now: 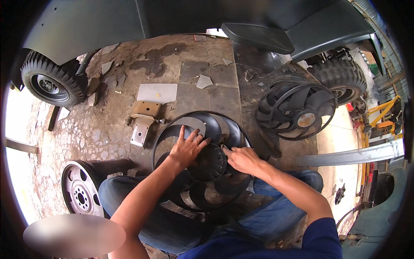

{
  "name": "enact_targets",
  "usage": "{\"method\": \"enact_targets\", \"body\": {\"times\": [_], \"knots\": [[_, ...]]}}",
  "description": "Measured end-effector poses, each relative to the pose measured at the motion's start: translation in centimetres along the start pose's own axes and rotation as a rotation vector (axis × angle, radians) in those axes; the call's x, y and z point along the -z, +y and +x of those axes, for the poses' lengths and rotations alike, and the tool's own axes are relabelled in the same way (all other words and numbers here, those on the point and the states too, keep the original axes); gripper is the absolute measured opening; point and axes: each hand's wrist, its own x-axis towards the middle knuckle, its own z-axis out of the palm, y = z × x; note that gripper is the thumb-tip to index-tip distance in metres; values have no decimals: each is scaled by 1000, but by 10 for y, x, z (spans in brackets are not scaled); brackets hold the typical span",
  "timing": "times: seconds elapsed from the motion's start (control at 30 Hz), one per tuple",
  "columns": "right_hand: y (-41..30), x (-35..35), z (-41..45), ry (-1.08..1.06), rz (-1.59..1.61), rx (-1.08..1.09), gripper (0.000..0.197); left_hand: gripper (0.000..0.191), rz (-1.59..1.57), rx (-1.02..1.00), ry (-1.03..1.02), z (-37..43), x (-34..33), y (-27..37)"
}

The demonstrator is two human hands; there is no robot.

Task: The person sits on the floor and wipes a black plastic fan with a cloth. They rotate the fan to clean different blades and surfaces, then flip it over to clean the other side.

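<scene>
A black plastic radiator fan [212, 126] with an outer ring and curved blades lies across my lap, its round ribbed hub [208, 162] facing up. My left hand [187, 147] rests on the fan with spread fingers, the tips over a blade and the hub's upper edge. At the hub's right edge, my right hand [242, 158] has its fingers curled around a small pale-edged object [223, 147]. That object is mostly hidden by the fingers, so its kind is unclear.
More black fans [305, 106] lie to the right. A metal mounting bracket [144, 121] lies ahead on the left, near a toothed flywheel [81, 192]. Over the far floor hangs a dark vehicle body [194, 16], with treaded tyres [53, 79] either side. A metal bar [352, 153] extends at right.
</scene>
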Motion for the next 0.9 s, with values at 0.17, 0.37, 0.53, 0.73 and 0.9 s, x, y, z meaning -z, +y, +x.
{"method": "enact_targets", "body": {"times": [0.17, 0.37, 0.53, 0.73, 0.9], "knots": [[40, 30, -15, -95, -163, -216, 49, 86, 37, 14, 15, 3, 0, 6], [-11, 0, -29, -48, -38, -49, 50, 59, 56, 15, 81, 3, -12, 9], [32, 22, -25, -107, -320, -154, 52, 60, 65, 3, 31, 3, -4, 7], [-13, -3, -34, -35, -119, -13, 52, 61, 25, -8, -8, 3, -5, 9], [35, 13, -17, -142, -407, -121, 54, 76, -8, -33, -55, 3, 6, 6]]}}
